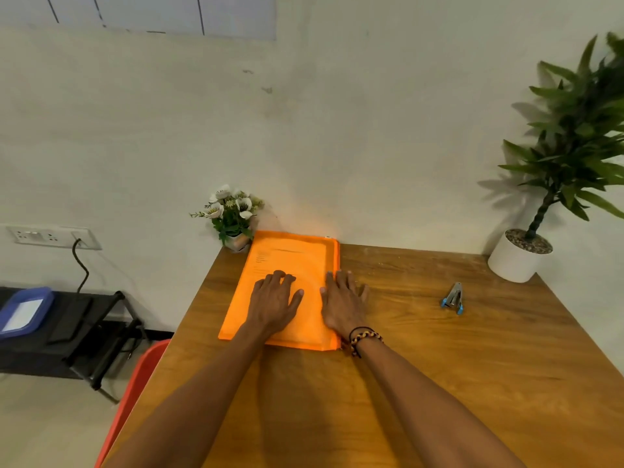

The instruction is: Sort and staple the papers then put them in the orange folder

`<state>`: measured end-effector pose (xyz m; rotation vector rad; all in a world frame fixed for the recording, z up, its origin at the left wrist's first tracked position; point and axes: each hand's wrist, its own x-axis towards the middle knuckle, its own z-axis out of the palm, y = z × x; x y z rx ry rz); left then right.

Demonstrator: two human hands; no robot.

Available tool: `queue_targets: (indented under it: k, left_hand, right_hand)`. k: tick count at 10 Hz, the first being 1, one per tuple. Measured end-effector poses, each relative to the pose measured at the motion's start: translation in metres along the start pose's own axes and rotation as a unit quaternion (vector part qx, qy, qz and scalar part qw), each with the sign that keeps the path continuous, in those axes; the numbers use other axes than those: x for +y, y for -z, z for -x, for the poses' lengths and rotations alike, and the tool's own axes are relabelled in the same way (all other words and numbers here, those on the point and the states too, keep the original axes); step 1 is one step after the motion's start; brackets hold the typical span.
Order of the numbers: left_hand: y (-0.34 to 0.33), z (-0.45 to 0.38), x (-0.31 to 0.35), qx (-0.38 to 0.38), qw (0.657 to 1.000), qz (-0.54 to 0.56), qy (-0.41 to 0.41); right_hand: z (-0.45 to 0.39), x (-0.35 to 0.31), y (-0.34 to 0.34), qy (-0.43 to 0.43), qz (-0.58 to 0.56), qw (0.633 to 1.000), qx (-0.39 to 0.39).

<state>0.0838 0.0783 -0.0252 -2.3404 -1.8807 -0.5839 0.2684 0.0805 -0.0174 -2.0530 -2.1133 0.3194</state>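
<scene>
At frame centre, orange folder (287,288), long axis running away from viewer, apparently closed over papers; left hand (275,298) and right hand (342,302) pressing flat, holding nothing.

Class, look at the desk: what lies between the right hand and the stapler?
Only bare wooden table, seen in the head view. The right hand rests at the orange folder's right edge; the stapler lies apart.

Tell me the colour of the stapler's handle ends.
Light blue, on a silver metal stapler lying on the wooden table; the head view shows it.
</scene>
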Motion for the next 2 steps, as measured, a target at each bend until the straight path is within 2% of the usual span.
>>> queue_targets:
  k: [2]
  left_hand:
    - [0.019,-0.035,-0.005,0.068,0.997,-0.007,-0.027]
  right_hand:
    - [-0.021,0.021,0.025,0.008,-0.001,0.997,0.082]
